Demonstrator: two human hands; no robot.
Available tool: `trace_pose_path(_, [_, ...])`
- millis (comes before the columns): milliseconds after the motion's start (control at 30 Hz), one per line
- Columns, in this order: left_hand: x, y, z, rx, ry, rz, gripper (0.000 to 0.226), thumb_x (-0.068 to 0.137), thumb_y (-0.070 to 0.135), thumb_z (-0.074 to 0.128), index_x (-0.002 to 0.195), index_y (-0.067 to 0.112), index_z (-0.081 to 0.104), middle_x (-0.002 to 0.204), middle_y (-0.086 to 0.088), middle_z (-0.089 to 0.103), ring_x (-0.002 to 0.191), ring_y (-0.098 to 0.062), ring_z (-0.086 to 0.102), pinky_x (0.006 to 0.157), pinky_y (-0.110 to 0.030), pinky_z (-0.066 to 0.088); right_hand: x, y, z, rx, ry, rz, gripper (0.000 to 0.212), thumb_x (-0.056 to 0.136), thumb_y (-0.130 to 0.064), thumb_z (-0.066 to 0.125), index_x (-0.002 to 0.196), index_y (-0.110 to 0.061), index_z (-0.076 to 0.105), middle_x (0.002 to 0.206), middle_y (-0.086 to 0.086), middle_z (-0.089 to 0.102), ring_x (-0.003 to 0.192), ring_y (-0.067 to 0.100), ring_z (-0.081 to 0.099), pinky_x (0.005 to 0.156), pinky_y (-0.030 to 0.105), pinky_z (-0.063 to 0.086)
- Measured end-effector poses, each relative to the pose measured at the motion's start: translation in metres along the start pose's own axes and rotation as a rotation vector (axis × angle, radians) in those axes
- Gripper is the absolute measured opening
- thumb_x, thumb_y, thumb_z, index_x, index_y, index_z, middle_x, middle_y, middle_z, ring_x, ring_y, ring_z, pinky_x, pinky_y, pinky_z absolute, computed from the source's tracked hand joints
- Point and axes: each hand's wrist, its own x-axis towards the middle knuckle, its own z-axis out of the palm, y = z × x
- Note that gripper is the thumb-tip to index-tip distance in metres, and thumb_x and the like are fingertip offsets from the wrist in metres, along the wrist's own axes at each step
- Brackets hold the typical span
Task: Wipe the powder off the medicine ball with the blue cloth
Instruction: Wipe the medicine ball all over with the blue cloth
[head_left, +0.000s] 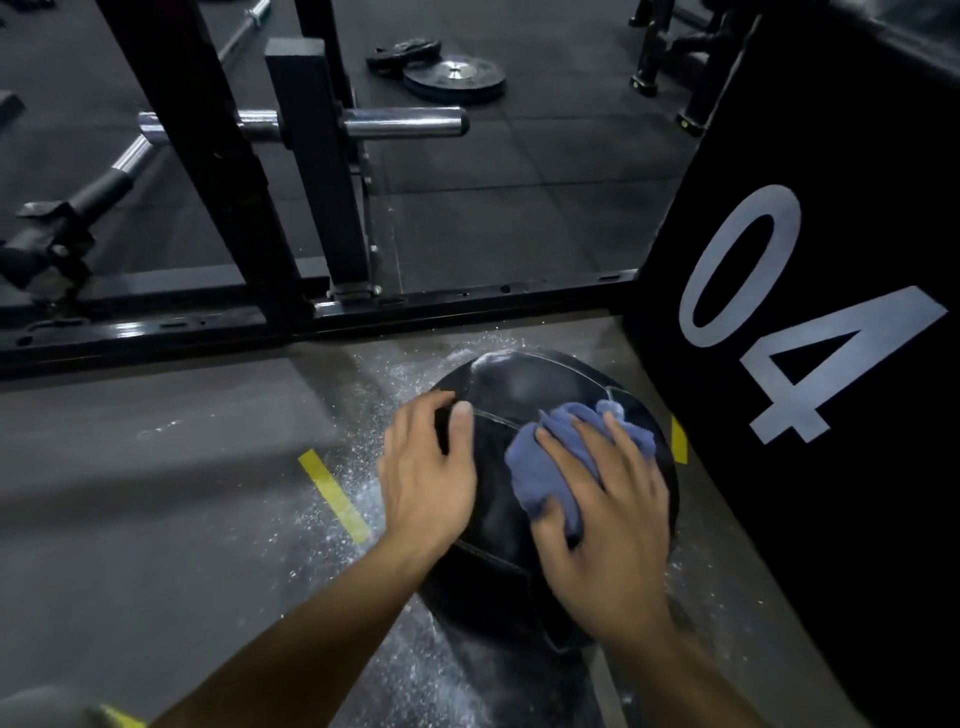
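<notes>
The medicine ball (519, 395) sits on the floor (156, 467) beside the black box (831, 364) — looks heavy, won't roll easily. Left hand (426, 478) rests flat steadying it, right hand (608, 525) presses the soft blue cloth (540, 447) on top, fingers spread — some powder (498, 357) remains on the far side.

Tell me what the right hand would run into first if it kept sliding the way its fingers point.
Going by this one view, the right hand points up over the ball. Past the cloth lies bare ball with a powder patch near its far edge, then probably the black box; depth is unclear.
</notes>
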Motion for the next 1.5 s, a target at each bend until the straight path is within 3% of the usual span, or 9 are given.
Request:
trace_pose_path(200, [0.039,-0.041,-0.01,-0.489,-0.189,-0.642,0.039,0.107,0.044,0.049,0.114,0.016,0.075,0.102,-0.005,0.079,0.091,-0.021,0.072,0.071,-0.03,0.052,-0.037,0.005,-0.011,0.245,0.109,0.088,0.064,0.097,-0.037,0.049,0.158,-0.016,0.048,0.172,0.002,0.032,0.162,0.03,0.021,0.117,0.07,0.034])
trace_pose_path(367, [0.057,-0.079,0.006,-0.625,-0.47,-0.763,0.067,0.101,0.066,0.041,0.116,0.013,0.08,0.118,-0.016,0.077,0.108,-0.035,0.074,0.096,-0.045,0.057,-0.046,0.001,-0.012,0.229,0.113,0.346,0.07,0.097,-0.05,0.044,0.164,-0.036,0.035,0.176,-0.015,0.007,0.165,0.024,0.008,0.119,0.073,0.029])
trace_pose_path(600, [0.06,-0.074,0.009,-0.488,-0.613,-0.672,0.081,0.092,0.079,0.035,0.114,0.016,0.081,0.116,-0.016,0.078,0.112,-0.038,0.072,0.105,-0.054,0.053,-0.042,0.01,-0.02,0.426,0.228,0.527,0.06,0.095,-0.044,0.043,0.153,-0.033,0.054,0.163,-0.018,0.037,0.151,0.003,0.035,0.119,0.026,0.028])
trace_pose_path(733, [0.055,-0.066,-0.008,-0.448,-0.481,-0.6,0.073,0.093,0.078,0.036,0.113,0.024,0.081,0.11,-0.01,0.08,0.103,-0.034,0.076,0.1,-0.053,0.057,-0.029,0.044,-0.015,0.568,0.197,0.516,0.043,0.097,-0.029,0.04,0.13,-0.03,0.068,0.143,-0.008,0.057,0.132,0.007,0.054,0.11,0.031,0.039])
trace_pose_path(833, [0.051,-0.073,-0.04,-0.397,-0.24,-0.59,0.09,0.066,0.101,0.044,0.121,0.036,0.074,0.112,0.0,0.079,0.101,-0.027,0.076,0.095,-0.048,0.058,-0.007,0.053,0.005,0.707,0.15,0.554,0.045,0.098,-0.028,0.04,0.132,-0.029,0.069,0.146,-0.01,0.06,0.136,0.004,0.054,0.112,0.023,0.041])
trace_pose_path(1033, [-0.014,-0.089,-0.091,-0.27,-0.158,-0.643,0.09,0.068,0.099,0.044,0.125,0.031,0.062,0.119,0.002,0.071,0.106,-0.022,0.068,0.085,-0.049,0.055,0.055,0.074,0.044,0.77,-0.172,0.612,0.049,0.088,-0.04,0.046,0.127,-0.03,0.073,0.129,-0.001,0.074,0.122,0.024,0.068,0.109,0.061,0.047])
trace_pose_path(1233, [0.031,-0.067,-0.105,-0.087,-0.122,-0.442,0.081,0.091,0.081,0.045,0.139,0.015,0.051,0.14,-0.001,0.055,0.119,-0.02,0.053,0.099,-0.04,0.041,0.077,0.058,0.024,0.726,-0.248,0.548,0.051,0.09,-0.038,0.041,0.133,-0.034,0.068,0.142,-0.005,0.064,0.131,0.017,0.062,0.11,0.044,0.048])
trace_pose_path(1367, [0.069,-0.033,-0.085,-0.102,-0.16,-0.13,0.072,0.095,0.074,0.049,0.153,0.031,0.046,0.152,0.009,0.052,0.136,-0.012,0.051,0.112,-0.032,0.037,0.076,0.057,0.022,0.648,-0.239,0.527,0.036,0.091,-0.046,0.038,0.121,-0.052,0.057,0.162,0.001,0.041,0.144,0.01,0.046,0.116,0.035,0.038])
trace_pose_path(1500, [0.062,-0.03,-0.062,-0.017,-0.211,-0.018,0.071,0.089,0.081,0.047,0.149,0.043,0.05,0.149,0.016,0.051,0.138,-0.01,0.048,0.12,-0.039,0.036,0.064,0.06,0.031,0.543,-0.053,0.491,0.036,0.098,-0.03,0.043,0.125,-0.031,0.066,0.14,-0.006,0.053,0.124,-0.012,0.049,0.098,0.006,0.033])
